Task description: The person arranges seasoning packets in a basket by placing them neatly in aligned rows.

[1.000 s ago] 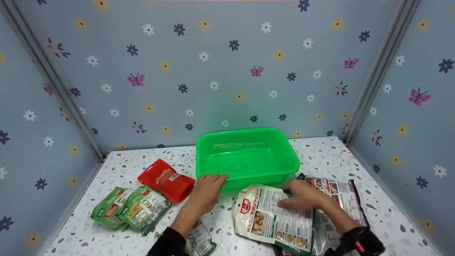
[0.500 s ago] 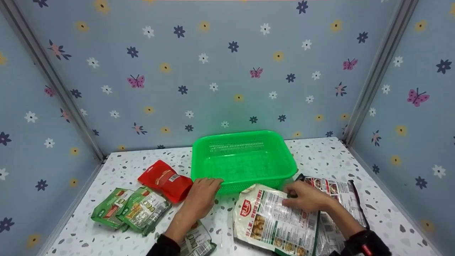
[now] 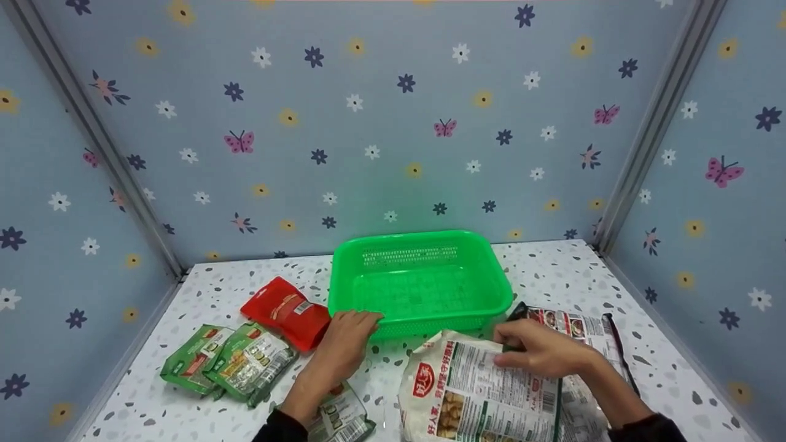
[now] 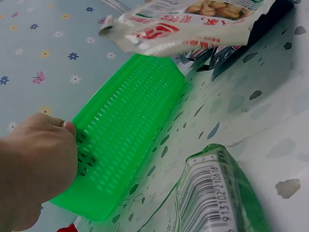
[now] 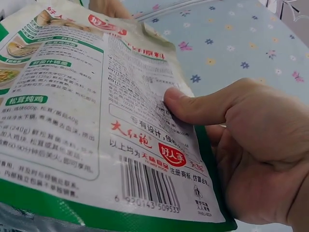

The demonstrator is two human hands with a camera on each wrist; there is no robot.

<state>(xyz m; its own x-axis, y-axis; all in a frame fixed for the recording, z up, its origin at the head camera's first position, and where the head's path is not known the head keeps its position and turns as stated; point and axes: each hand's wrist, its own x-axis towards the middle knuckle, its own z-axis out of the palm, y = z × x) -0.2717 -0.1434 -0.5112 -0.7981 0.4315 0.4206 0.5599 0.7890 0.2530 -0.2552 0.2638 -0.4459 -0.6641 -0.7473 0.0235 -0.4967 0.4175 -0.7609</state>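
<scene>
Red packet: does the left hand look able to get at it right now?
Probably yes: the red packet lies right beside the left hand, with nothing seen on top. That hand would first have to let go of the green basket.

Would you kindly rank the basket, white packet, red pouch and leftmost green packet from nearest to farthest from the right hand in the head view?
1. White packet: in the right hand.
2. Basket: ahead and left.
3. Red pouch: left of the basket.
4. Leftmost green packet: farthest left.
</scene>
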